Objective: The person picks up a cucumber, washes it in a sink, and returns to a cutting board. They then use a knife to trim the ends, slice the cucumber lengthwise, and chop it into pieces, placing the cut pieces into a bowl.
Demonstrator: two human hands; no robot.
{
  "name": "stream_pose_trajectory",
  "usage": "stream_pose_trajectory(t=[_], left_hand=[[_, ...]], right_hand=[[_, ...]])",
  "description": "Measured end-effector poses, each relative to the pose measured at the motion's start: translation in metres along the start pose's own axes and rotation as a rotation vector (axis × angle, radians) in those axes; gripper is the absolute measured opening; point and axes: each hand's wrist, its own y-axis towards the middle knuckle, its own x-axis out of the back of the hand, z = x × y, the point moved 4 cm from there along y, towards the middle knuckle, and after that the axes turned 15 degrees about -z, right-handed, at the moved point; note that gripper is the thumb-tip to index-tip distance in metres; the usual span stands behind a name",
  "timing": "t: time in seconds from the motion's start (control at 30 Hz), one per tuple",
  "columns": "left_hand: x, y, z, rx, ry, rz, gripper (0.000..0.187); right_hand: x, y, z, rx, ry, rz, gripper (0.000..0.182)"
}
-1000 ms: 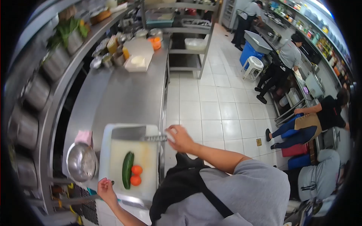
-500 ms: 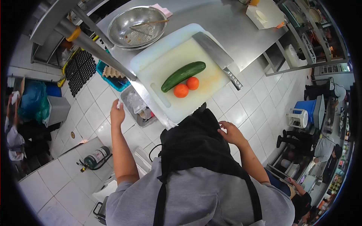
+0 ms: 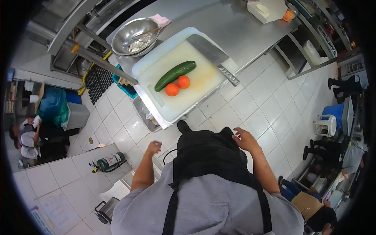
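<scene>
My left hand (image 3: pixel 154 147) hangs low beside the black apron (image 3: pixel 211 152), its fingers loosely bent and nothing visible in them. On the apron's other side, my right hand (image 3: pixel 244 139) has its fingers apart and holds nothing. Both hands are away from the cutting board (image 3: pixel 196 92). On that board lie a green cucumber (image 3: pixel 175 76) and two tomatoes, one nearer me (image 3: pixel 172 89) and the other (image 3: pixel 183 82) touching or close to it. A large cleaver (image 3: pixel 209 49) rests along the far right edge, its handle (image 3: pixel 228 75) sticking out past the board.
A metal colander (image 3: pixel 135 37) with a thin stick across it stands on the steel table (image 3: pixel 196 15). A grey bin (image 3: pixel 143 111) and a teal crate (image 3: pixel 127 88) sit below left. A fire extinguisher (image 3: pixel 110 161) is at left. Other people stand at both sides.
My left hand has come down and inward from near the grey bin; the white bit seen at its fingers no longer shows. My body is farther back from the board. My right hand stays low.
</scene>
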Motion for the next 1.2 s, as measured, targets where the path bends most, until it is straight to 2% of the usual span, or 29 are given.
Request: stream_pose_trajectory(t=[0.03, 0.1, 0.13, 0.23, 0.3, 0.37, 0.4, 0.47, 0.53, 0.57, 0.6, 0.67, 0.7, 0.8, 0.9, 0.97, 1.03, 1.07, 1.13, 1.2], left_hand=[[-0.011, -0.002, 0.023, 0.092, 0.08, 0.056, 0.035], [-0.03, -0.035, 0.047, 0.25, 0.196, -0.131, 0.038], [-0.042, -0.058, 0.047, 0.338, 0.082, -0.199, 0.037], [-0.082, -0.113, 0.009, 0.324, 0.028, -0.19, 0.033], [-0.11, -0.131, -0.032, -0.061, 0.082, -0.059, 0.032], [-0.13, -0.139, -0.069, -0.235, 0.104, -0.071, 0.033], [-0.14, -0.149, -0.092, -0.272, 0.059, -0.08, 0.035], [-0.156, -0.165, -0.127, -0.352, 0.043, -0.097, 0.038], [-0.163, -0.18, -0.149, -0.417, 0.071, -0.102, 0.039], [-0.165, -0.192, -0.161, -0.487, 0.137, -0.099, 0.04], [-0.166, -0.203, -0.169, -0.558, 0.2, -0.096, 0.041], [-0.162, -0.217, -0.168, -0.548, 0.216, -0.12, 0.042], [-0.16, -0.222, -0.161, -0.516, 0.201, -0.129, 0.042], [-0.151, -0.218, -0.11, -0.463, 0.173, -0.162, 0.043], [-0.138, -0.226, -0.038, -0.342, 0.124, -0.195, 0.043], [-0.129, -0.247, 0.002, -0.188, 0.141, -0.212, 0.042], [-0.126, -0.245, 0.063, -0.083, 0.069, -0.218, 0.04], [-0.123, -0.252, 0.076, -0.085, 0.054, -0.218, 0.04], [-0.12, -0.268, 0.1, 0.089, 0.033, -0.2, 0.038], [-0.118, -0.27, 0.115, 0.109, -0.008, -0.199, 0.039]], right_hand=[[0.007, -0.011, -0.015, -0.028, 0.022, -0.015, 0.043], [0.021, -0.035, -0.058, -0.084, 0.088, -0.061, 0.043], [0.023, -0.048, -0.09, -0.086, 0.108, -0.067, 0.043], [0.02, -0.086, -0.196, -0.167, 0.076, -0.196, 0.043], [0.018, -0.108, -0.257, -0.26, -0.007, -0.192, 0.041], [0.015, -0.123, -0.293, -0.331, 0.041, -0.168, 0.042], [0.012, -0.127, -0.314, -0.396, 0.076, -0.149, 0.042], [-0.02, -0.125, -0.366, -0.343, 0.14, -0.195, 0.041], [-0.06, -0.128, -0.405, -0.614, 0.52, -0.105, 0.037], [-0.073, -0.133, -0.408, -0.613, 0.533, -0.093, 0.037], [-0.083, -0.138, -0.414, -0.734, 0.568, -0.113, 0.036], [-0.114, -0.145, -0.427, -0.916, 0.604, -0.145, 0.031], [-0.137, -0.149, -0.436, -0.837, 0.567, -0.138, 0.031], [-0.125, -0.156, -0.394, -0.636, 0.416, 0.003, 0.031], [-0.12, -0.154, -0.379, -0.581, 0.352, 0.106, 0.033], [-0.127, -0.151, -0.391, -0.54, 0.318, 0.13, 0.034], [-0.147, -0.146, -0.425, -0.745, 0.448, 0.126, 0.032], [-0.142, -0.143, -0.425, -0.736, 0.438, 0.12, 0.032], [-0.125, -0.14, -0.422, -0.822, 0.455, 0.062, 0.026], [-0.113, -0.138, -0.41, -0.809, 0.439, 0.041, 0.024]])
